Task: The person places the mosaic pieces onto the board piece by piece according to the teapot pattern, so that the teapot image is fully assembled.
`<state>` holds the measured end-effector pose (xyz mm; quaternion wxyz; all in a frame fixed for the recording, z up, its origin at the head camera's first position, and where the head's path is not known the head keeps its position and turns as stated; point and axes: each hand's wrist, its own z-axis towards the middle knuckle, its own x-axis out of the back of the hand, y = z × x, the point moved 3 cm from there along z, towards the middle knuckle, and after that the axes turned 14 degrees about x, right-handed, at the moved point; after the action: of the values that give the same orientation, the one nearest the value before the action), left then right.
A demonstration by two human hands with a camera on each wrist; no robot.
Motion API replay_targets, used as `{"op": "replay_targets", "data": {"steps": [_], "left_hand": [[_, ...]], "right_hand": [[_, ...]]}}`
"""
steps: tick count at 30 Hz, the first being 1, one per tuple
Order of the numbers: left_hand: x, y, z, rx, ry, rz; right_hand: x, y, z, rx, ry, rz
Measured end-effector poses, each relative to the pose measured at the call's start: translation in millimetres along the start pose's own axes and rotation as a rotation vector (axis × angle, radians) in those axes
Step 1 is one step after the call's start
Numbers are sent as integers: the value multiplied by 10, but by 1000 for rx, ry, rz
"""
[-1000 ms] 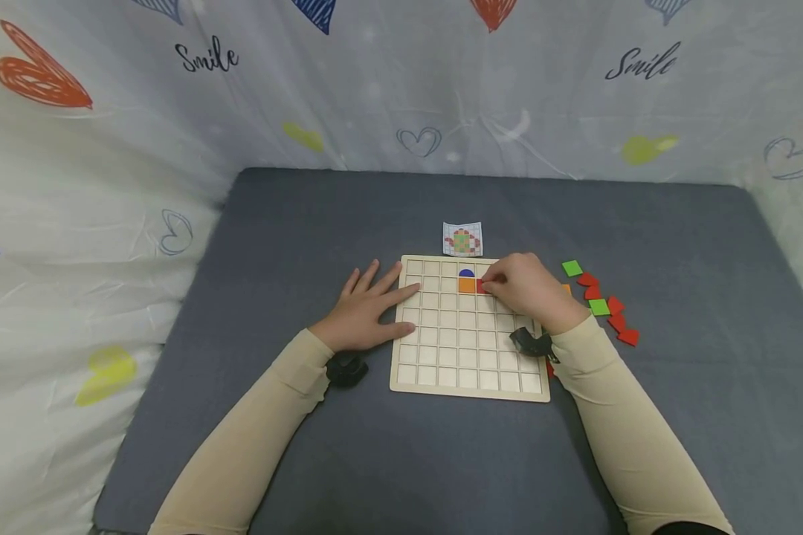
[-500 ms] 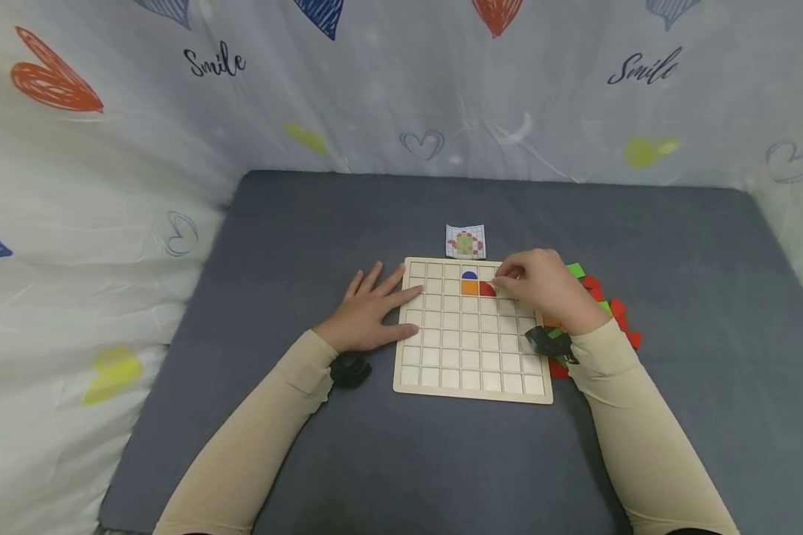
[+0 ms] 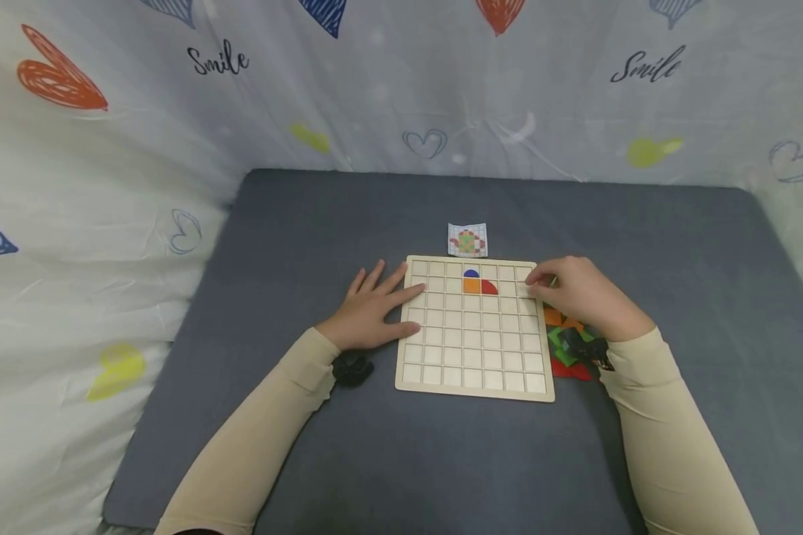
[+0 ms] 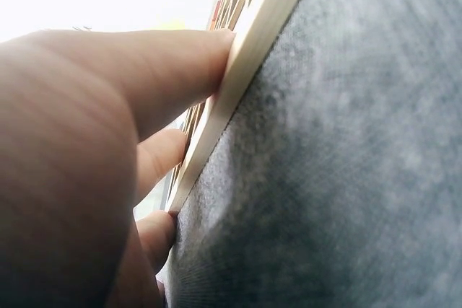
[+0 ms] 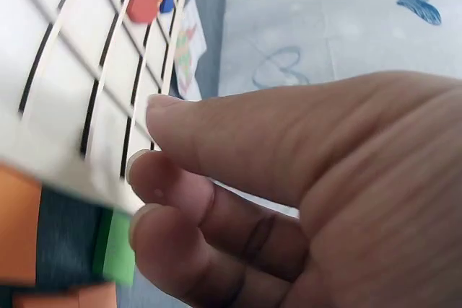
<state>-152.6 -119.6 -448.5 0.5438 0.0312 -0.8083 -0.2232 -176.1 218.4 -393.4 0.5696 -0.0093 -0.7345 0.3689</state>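
Observation:
A pale wooden grid board (image 3: 442, 357) lies on the grey table. In its upper middle cells sit a blue half-circle tile (image 3: 471, 273), an orange square tile (image 3: 471, 286) below it, and a red rounded tile (image 3: 489, 287) beside the orange one. My left hand (image 3: 368, 316) rests with fingers spread on the board's left edge; the left wrist view shows its fingers against the wooden rim (image 4: 227, 99). Over the upper right edge of the board is my right hand (image 3: 578, 293), fingers loosely bent. Its thumb and fingertips hold nothing in the right wrist view.
A small picture card (image 3: 468, 241) with a coloured pattern lies behind the board. Right of the board are several loose tiles, among them an orange tile (image 3: 553, 317), a green tile (image 3: 560, 355) and a red tile (image 3: 571, 370). My right arm covers part of them.
My right hand has let go of the red tile and moved right, from the upper middle cells to the board's right edge. The left hand stays in place.

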Motion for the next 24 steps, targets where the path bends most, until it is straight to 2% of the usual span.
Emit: {"op": "replay_targets", "data": {"steps": [5,9,16,24], "left_hand": [[20,-37,8,-5,18,0],[33,-55,10,-2,16,0],[12,-28,1,-6,2,-5],[-14,-14,3,-1,-6,1]], "right_hand": [[17,56,-60,-11,-6,-24],[-10,53,-141,-19,-47,-6],[-103,-31,-374,17,-85,20],[-189,-107,-619,22,-175,44]]}}
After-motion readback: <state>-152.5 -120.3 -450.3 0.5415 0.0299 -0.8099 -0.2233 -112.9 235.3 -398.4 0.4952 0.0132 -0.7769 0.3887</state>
